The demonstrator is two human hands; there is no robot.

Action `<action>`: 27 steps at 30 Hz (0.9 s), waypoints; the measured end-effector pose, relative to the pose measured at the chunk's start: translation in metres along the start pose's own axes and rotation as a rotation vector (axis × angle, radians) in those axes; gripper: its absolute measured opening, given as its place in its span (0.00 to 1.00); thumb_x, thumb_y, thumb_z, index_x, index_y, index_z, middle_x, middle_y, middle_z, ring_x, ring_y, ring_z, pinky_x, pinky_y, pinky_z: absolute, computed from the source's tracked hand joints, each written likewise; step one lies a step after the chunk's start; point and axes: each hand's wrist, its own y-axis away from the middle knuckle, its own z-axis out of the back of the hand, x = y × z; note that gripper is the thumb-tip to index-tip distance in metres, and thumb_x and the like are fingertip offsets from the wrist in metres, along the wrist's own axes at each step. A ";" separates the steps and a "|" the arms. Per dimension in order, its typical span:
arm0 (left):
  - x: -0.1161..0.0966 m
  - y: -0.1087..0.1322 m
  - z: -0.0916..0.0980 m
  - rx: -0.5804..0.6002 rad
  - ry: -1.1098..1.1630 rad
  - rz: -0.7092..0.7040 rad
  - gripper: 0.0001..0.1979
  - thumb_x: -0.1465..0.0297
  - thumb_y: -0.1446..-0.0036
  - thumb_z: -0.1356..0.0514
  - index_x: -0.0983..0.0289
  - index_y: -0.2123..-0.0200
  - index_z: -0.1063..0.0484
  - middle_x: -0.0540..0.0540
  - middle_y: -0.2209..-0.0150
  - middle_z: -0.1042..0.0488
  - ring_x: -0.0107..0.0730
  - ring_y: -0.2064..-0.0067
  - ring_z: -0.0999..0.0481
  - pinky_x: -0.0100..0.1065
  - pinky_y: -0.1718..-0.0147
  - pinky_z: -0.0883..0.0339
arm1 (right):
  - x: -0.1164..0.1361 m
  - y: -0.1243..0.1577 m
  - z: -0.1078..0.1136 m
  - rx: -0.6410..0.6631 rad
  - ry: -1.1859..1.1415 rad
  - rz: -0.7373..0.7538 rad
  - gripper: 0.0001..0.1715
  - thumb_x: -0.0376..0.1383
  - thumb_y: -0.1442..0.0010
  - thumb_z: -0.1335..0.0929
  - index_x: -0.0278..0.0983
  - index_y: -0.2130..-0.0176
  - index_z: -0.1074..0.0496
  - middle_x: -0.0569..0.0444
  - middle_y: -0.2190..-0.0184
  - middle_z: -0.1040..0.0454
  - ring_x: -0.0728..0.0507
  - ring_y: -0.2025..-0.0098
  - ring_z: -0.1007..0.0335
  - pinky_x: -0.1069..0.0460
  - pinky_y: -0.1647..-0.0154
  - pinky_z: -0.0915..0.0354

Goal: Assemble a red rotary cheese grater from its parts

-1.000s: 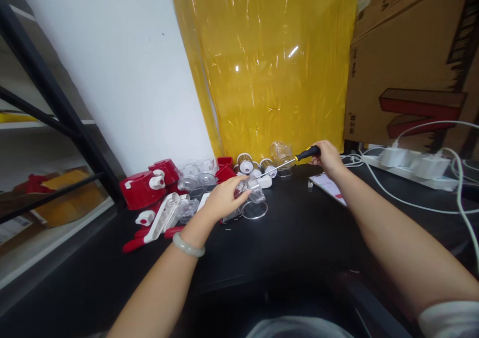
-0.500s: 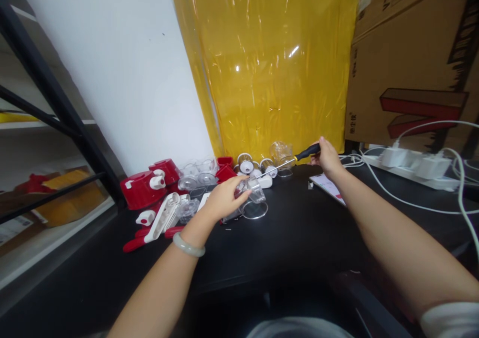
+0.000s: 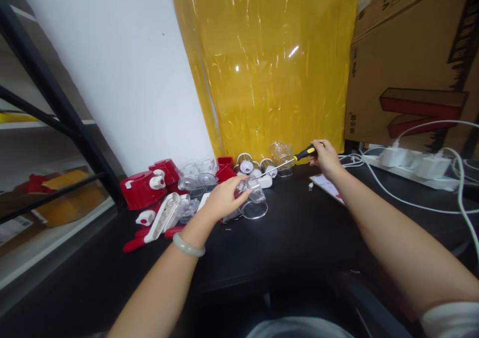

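My left hand (image 3: 223, 198), with a pale bangle on the wrist, is closed round a clear plastic cup-shaped part (image 3: 254, 190) held just above the black table (image 3: 292, 233). My right hand (image 3: 325, 157) grips the black-and-yellow handle of a screwdriver (image 3: 290, 160). Its metal shaft slants down to the left, and the tip reaches the clear part. A clear ring (image 3: 254, 210) lies on the table right under the clear part.
Red lids (image 3: 142, 188), white levers (image 3: 162, 217) and several clear and metal-rimmed parts (image 3: 247, 165) crowd the table's back left. A card (image 3: 328, 186) lies under my right wrist. A power strip (image 3: 411, 171) with white cables sits at right. Yellow film, cardboard boxes and black shelving stand behind.
My right hand has shifted its grip a little along the screwdriver handle; the shaft stays aimed at the clear part. My left hand has not moved.
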 end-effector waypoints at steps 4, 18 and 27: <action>0.000 0.000 0.000 0.001 0.003 -0.003 0.24 0.57 0.34 0.45 0.61 0.39 0.33 0.59 0.43 0.25 0.45 0.46 0.23 0.46 0.45 0.30 | -0.006 -0.001 0.001 0.015 0.033 0.082 0.24 0.58 0.42 0.32 0.41 0.65 0.35 0.66 0.87 0.43 0.51 0.89 0.49 0.56 0.90 0.48; 0.002 0.000 -0.001 -0.007 0.003 -0.008 0.24 0.56 0.34 0.45 0.60 0.40 0.33 0.59 0.42 0.25 0.46 0.44 0.24 0.47 0.44 0.31 | 0.000 0.001 0.001 0.037 -0.054 -0.057 0.10 0.41 0.45 0.36 0.42 0.62 0.35 0.61 0.77 0.33 0.49 0.83 0.35 0.51 0.81 0.32; 0.003 0.000 -0.001 -0.009 0.003 -0.010 0.24 0.56 0.34 0.45 0.60 0.40 0.33 0.59 0.42 0.25 0.45 0.43 0.24 0.47 0.44 0.31 | -0.006 -0.001 -0.001 -0.026 0.018 -0.012 0.19 0.52 0.43 0.31 0.42 0.62 0.36 0.64 0.84 0.37 0.49 0.85 0.39 0.55 0.86 0.40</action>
